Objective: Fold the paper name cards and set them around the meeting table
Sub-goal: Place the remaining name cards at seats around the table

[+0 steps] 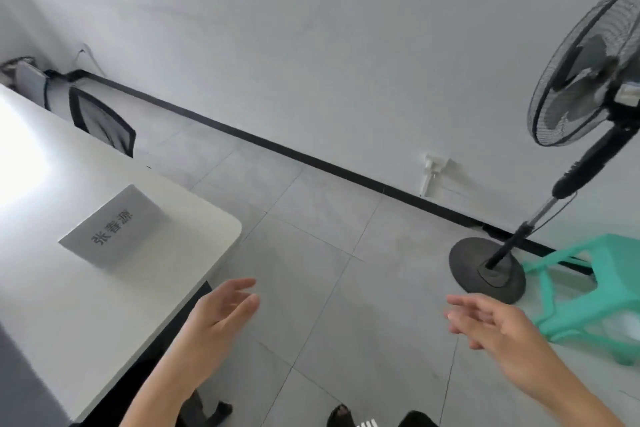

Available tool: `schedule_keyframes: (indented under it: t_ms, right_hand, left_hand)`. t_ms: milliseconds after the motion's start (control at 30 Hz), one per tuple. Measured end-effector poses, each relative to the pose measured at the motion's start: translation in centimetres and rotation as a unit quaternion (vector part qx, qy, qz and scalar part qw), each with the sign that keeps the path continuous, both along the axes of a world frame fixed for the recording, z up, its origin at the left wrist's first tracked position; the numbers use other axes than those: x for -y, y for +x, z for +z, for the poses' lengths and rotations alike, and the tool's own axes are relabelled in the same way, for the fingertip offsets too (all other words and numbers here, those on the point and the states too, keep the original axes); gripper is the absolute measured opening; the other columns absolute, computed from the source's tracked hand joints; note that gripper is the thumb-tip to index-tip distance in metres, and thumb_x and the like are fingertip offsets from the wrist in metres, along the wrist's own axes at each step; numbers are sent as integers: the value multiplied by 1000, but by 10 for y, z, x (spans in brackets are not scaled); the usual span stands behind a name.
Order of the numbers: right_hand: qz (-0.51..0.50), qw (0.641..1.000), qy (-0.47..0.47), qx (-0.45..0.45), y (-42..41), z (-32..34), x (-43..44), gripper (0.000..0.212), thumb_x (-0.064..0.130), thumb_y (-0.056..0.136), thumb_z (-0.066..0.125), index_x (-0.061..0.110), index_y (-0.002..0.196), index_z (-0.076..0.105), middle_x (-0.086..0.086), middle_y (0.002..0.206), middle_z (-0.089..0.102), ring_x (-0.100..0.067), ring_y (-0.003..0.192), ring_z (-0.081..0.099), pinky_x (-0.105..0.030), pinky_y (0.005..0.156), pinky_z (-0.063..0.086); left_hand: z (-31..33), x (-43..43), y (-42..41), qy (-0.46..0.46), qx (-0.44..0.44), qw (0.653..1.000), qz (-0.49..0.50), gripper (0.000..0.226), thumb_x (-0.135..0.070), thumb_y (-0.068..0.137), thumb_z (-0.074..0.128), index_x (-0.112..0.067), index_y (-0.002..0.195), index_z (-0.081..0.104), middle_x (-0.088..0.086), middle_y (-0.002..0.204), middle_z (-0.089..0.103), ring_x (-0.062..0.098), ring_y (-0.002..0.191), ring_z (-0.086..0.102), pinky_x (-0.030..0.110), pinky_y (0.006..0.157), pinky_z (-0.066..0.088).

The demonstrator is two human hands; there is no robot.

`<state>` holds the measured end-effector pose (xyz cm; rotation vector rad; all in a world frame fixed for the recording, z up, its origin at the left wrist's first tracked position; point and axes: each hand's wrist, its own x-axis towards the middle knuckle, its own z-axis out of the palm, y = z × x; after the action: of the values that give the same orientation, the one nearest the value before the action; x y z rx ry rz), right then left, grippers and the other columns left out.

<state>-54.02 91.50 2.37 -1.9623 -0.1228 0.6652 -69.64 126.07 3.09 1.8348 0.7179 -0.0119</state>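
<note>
A folded white name card (110, 225) with dark printed characters stands tent-like near the corner of the white meeting table (86, 315). My left hand (218, 315) hovers off the table's edge, just right of the card, fingers apart and holding nothing. Over the floor, my right hand (491, 329) is held out with its fingers spread and nothing in it. Neither hand touches the card.
A black mesh chair (104, 121) stands at the table's far side. A black pedestal fan (568, 149) stands at the right by the wall, with a green plastic stool (595, 288) beside its base. Grey tiled floor (329, 253) lies between table and fan.
</note>
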Motion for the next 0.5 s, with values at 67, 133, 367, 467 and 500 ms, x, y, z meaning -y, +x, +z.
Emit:
schedule_keyframes:
  t_ms: [67,133,367,467,500]
  right_hand:
    - [30,1000,-5,-9,34,1,-28,18,26,83,71,24,102,70,2,89,77,-6,81,72,-30,73,52]
    - [63,998,-11,-20,70,-5,-57,18,23,85,70,25,102,70,5,89,77,-6,81,72,-31,74,52]
    - [193,981,-12,-29,209,-22,-177,17,19,85,69,24,101,70,3,86,77,-5,79,72,-27,70,49]
    - [250,968,-10,-23,266,-21,-233,17,22,85,68,25,102,70,0,89,77,-5,80,72,-26,71,50]
    - [272,962,-10,-24,280,-19,-253,17,22,85,68,24,102,70,0,89,77,-7,80,72,-27,71,50]
  left_hand:
    - [7,-15,22,0,9,1000,11,41,-60,74,65,-37,109,63,-18,100,72,1,89,68,29,83,51]
    - [4,-33,35,9,6,999,47,51,-63,65,60,-36,108,64,-16,100,72,2,89,68,31,82,51]
    - [-19,-80,49,8,-75,972,223,16,-22,90,62,-32,101,65,2,95,74,11,89,70,36,86,53]
    - [-16,-95,69,4,-78,955,287,16,-20,90,61,-32,100,64,4,100,73,12,90,69,33,82,53]
    - [-11,-99,78,8,-71,948,310,17,-20,90,61,-31,101,65,6,99,74,14,91,69,34,81,53]
